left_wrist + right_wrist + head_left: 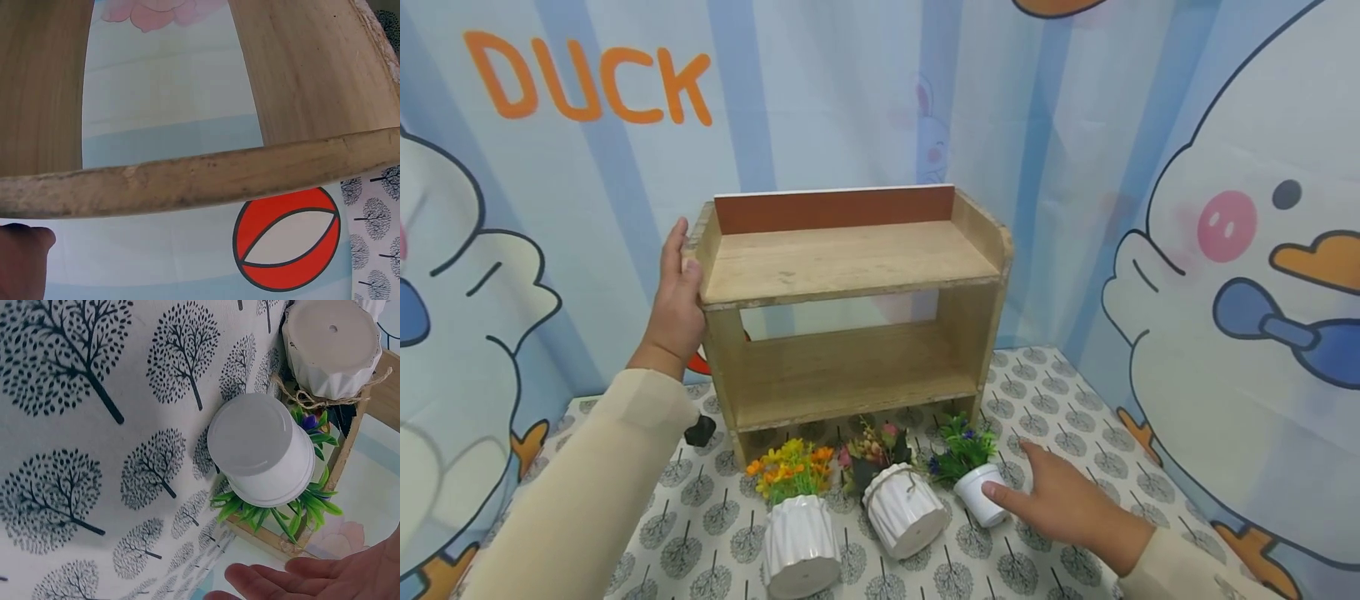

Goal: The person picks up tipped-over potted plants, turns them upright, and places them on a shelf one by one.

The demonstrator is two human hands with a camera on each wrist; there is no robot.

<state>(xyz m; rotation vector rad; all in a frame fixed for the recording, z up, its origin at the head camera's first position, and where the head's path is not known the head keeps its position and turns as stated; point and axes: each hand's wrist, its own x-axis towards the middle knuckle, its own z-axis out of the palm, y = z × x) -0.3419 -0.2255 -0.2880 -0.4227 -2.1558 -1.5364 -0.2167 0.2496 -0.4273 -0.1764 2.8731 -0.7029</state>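
Note:
A two-tier wooden shelf (850, 258) with a red-brown back strip stands on the table in the head view. My left hand (672, 310) rests against its left side panel, fingers fairly straight and pointing up. In the left wrist view the panel's edge (187, 181) crosses the picture, with a bit of the hand at lower left. My right hand (1071, 504) is spread beside a small white pot (983, 493) of green leaves and blue flowers, lying tipped. Right wrist view: the pot's base (250, 434) faces the camera, with the relaxed fingers apart from it.
Two ribbed white pots lie tipped before the shelf: one with yellow and orange flowers (802, 546), one with pink flowers and twine (906, 510). A small black object (700, 431) lies left of the shelf. Duck-printed curtains (850, 92) hang behind the tree-patterned tablecloth (700, 525).

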